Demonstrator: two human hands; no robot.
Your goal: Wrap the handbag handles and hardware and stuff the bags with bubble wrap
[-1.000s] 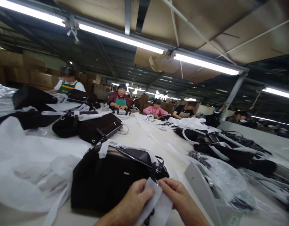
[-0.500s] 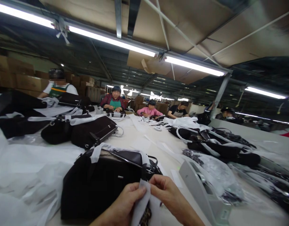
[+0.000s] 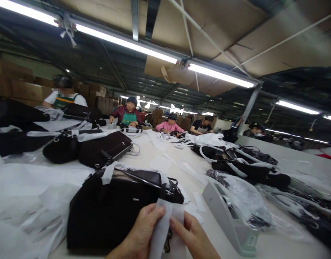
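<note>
Both hands hold a sheet of thin white paper [image 3: 161,230] low in the middle of the head view. My left hand [image 3: 144,230] pinches its left side, thumb on top. My right hand [image 3: 194,233] grips the right side, thumb pressed near the fold. Between the paper's two flaps a dark piece with gold-coloured marks [image 3: 168,241] shows in part; its kind is unclear. Just beyond the hands stands a black handbag [image 3: 106,212] with a zip and white paper wrapped on its handles. Right of my right hand sits a grey tape dispenser [image 3: 227,219].
More black bags [image 3: 100,151] with wrapped handles lie at left, and others [image 3: 243,171] at right. Crumpled white sheeting [image 3: 27,212] covers the near left. A clear plastic bag [image 3: 248,198] lies behind the dispenser. Several co-workers sit across the table [image 3: 144,158].
The white paper has been spread wider, its upper edge now standing clear of the bag's handle. My right hand has moved down along its right side. The view has shifted slightly.
</note>
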